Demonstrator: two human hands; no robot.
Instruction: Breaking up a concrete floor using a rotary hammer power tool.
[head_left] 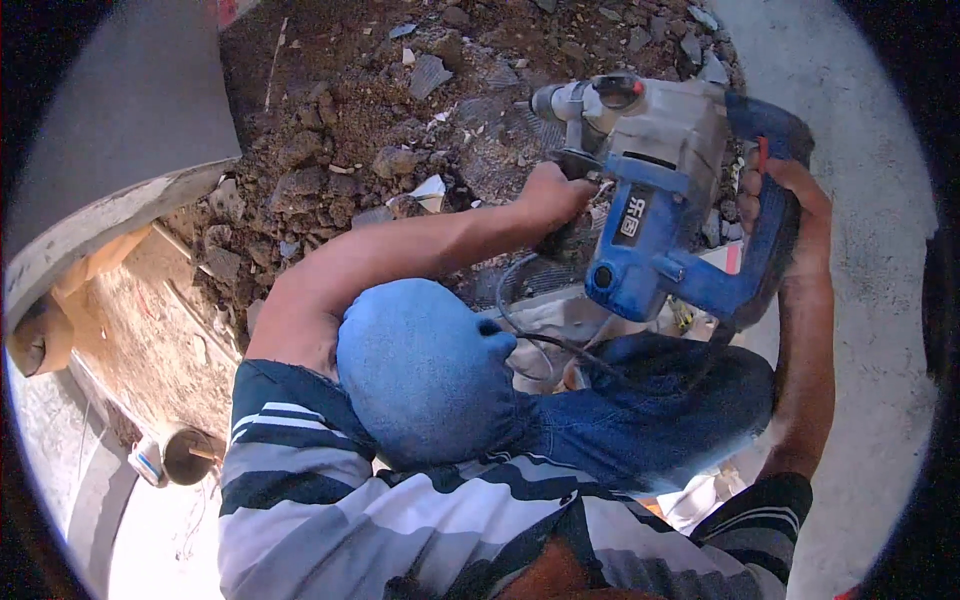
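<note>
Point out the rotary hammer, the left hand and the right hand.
rotary hammer (650, 170): head view, on the grey motor housing.
left hand (553, 192): head view, on the back of the hand gripping the side handle.
right hand (790, 195): head view, on the knuckles wrapped round the blue rear handle.

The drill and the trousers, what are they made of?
The drill: most likely hard plastic, blue and grey, smooth but dusty; its front end looks like metal. The trousers: blue denim by the look, with a faded, woven surface.
</note>
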